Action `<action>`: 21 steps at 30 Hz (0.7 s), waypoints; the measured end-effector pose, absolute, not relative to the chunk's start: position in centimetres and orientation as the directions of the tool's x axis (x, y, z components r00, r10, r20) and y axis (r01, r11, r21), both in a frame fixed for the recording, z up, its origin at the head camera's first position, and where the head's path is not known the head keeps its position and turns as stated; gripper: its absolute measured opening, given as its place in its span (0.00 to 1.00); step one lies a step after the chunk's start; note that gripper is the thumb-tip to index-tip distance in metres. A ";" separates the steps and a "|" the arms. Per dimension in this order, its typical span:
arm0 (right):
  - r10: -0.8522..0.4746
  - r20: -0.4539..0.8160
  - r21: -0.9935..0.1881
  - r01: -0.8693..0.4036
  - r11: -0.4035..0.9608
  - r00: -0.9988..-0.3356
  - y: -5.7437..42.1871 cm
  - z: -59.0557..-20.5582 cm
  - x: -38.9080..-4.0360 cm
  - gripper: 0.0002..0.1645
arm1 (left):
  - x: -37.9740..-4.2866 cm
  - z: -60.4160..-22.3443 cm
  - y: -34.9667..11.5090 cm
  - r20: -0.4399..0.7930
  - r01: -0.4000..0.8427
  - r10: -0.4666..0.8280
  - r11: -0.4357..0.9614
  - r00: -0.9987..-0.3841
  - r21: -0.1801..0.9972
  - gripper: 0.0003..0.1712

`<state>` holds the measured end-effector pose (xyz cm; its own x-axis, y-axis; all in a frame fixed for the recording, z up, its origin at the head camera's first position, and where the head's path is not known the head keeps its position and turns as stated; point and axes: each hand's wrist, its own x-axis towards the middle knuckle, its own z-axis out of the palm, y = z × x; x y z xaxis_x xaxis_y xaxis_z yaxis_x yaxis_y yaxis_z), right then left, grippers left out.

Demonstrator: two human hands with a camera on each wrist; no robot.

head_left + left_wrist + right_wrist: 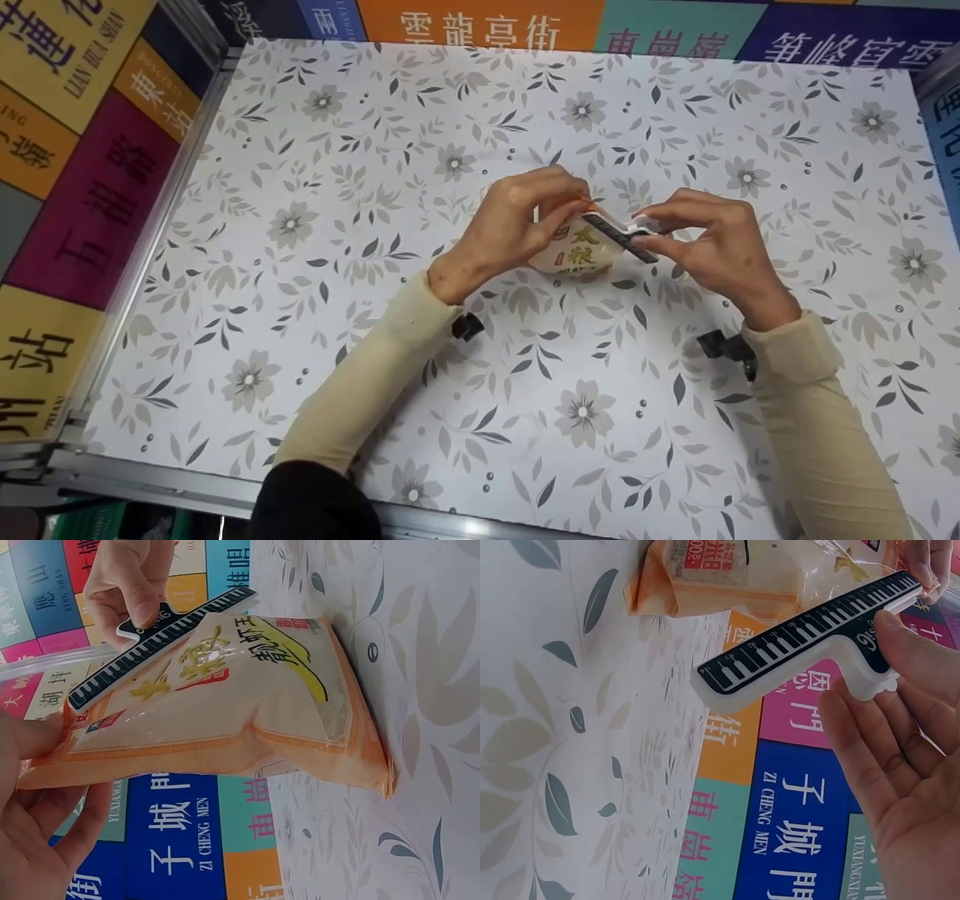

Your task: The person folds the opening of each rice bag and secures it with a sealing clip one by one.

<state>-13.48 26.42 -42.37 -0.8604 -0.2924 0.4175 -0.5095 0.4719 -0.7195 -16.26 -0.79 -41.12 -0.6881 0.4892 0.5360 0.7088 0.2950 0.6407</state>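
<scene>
A food bag (576, 259) with orange edges and printed characters stands on the patterned tabletop. My left hand (514, 217) pinches its top corner, with fingers on both sides of the bag in the left wrist view. My right hand (724, 240) holds a bag clip (802, 637) by its handle between thumb and fingers. The clip is white and black with a piano-key pattern. Its long bar lies slanted along the upper part of the bag (247, 705) in the left wrist view, one end close to the left fingers.
White floral paper (300, 285) covers the tabletop. Upright panels with coloured signs (480, 22) border the back and left side. A metal rail (150, 480) runs along the front edge, with a green crate (86, 521) below it at the left.
</scene>
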 end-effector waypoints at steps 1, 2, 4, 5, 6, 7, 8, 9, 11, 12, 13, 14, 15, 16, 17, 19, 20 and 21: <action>-0.292 0.416 -0.720 -0.508 0.472 -0.861 26.4 -42.3 -13.5 0.19 | -16.3 -41.1 -0.8 0.534 0.707 0.489 0.294 -0.690 0.643 0.10; -0.292 0.416 -0.721 -0.508 0.471 -0.861 26.3 -42.3 -13.5 0.19 | -16.3 -41.1 -0.8 0.532 0.704 0.489 0.291 -0.692 0.648 0.10; -0.289 0.415 -0.724 -0.506 0.468 -0.862 26.2 -42.2 -13.5 0.19 | -16.2 -41.2 -0.8 0.527 0.696 0.484 0.285 -0.698 0.659 0.10; -0.288 0.416 -0.725 -0.505 0.468 -0.863 26.1 -42.2 -13.5 0.19 | -16.2 -41.2 -0.8 0.526 0.692 0.481 0.284 -0.701 0.663 0.11; -0.288 0.415 -0.725 -0.505 0.469 -0.863 26.1 -42.2 -13.5 0.18 | -16.2 -41.3 -0.8 0.526 0.690 0.477 0.282 -0.704 0.667 0.11; -0.286 0.413 -0.726 -0.502 0.469 -0.865 26.0 -42.2 -13.5 0.18 | -16.2 -41.3 -0.8 0.525 0.687 0.474 0.282 -0.707 0.670 0.11; -0.283 0.413 -0.727 -0.501 0.469 -0.865 26.0 -42.2 -13.5 0.18 | -16.2 -41.4 -0.8 0.524 0.683 0.471 0.281 -0.710 0.674 0.11; -0.282 0.412 -0.729 -0.499 0.468 -0.867 26.0 -42.2 -13.5 0.18 | -16.2 -41.5 -0.8 0.521 0.679 0.468 0.280 -0.714 0.679 0.12; -0.281 0.407 -0.729 -0.494 0.473 -0.869 25.9 -42.2 -13.6 0.18 | -16.2 -41.6 -0.8 0.513 0.670 0.466 0.282 -0.721 0.686 0.13; -0.281 0.404 -0.729 -0.492 0.477 -0.871 25.9 -42.3 -13.6 0.18 | -16.2 -41.7 -0.8 0.507 0.665 0.465 0.285 -0.726 0.690 0.13; -0.278 0.402 -0.730 -0.489 0.477 -0.872 25.9 -42.3 -13.6 0.18 | -16.2 -41.7 -0.9 0.500 0.660 0.466 0.289 -0.730 0.694 0.14; -0.277 0.400 -0.732 -0.487 0.477 -0.874 25.9 -42.3 -13.6 0.18 | -16.2 -41.7 -0.9 0.492 0.654 0.467 0.292 -0.734 0.698 0.14; -0.277 0.400 -0.732 -0.486 0.478 -0.874 25.9 -42.4 -13.6 0.18 | -16.1 -41.7 -0.8 0.484 0.649 0.469 0.299 -0.738 0.700 0.15; -0.276 0.400 -0.731 -0.486 0.479 -0.874 25.9 -42.4 -13.6 0.18 | -16.1 -41.7 -0.8 0.479 0.646 0.470 0.306 -0.741 0.700 0.15; -0.276 0.400 -0.731 -0.486 0.479 -0.874 25.9 -42.4 -13.6 0.18 | -16.1 -41.7 -0.8 0.474 0.643 0.470 0.310 -0.744 0.701 0.16; -0.275 0.399 -0.734 -0.485 0.476 -0.875 25.9 -42.4 -13.6 0.18 | -16.1 -41.7 -0.8 0.466 0.633 0.466 0.314 -0.752 0.708 0.16; -0.275 0.398 -0.733 -0.484 0.479 -0.875 25.9 -42.3 -13.6 0.18 | -16.1 -41.7 -0.9 0.466 0.629 0.460 0.310 -0.756 0.713 0.16; -0.275 0.396 -0.733 -0.482 0.481 -0.876 25.9 -42.3 -13.6 0.18 | -16.1 -41.7 -0.9 0.468 0.626 0.455 0.306 -0.758 0.717 0.15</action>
<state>-13.59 25.85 -42.32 -0.8763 -0.2747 0.3957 -0.4816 0.4807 -0.7328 -16.07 -0.91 -41.70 -0.7580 0.4546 0.4678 0.6260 0.3056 0.7174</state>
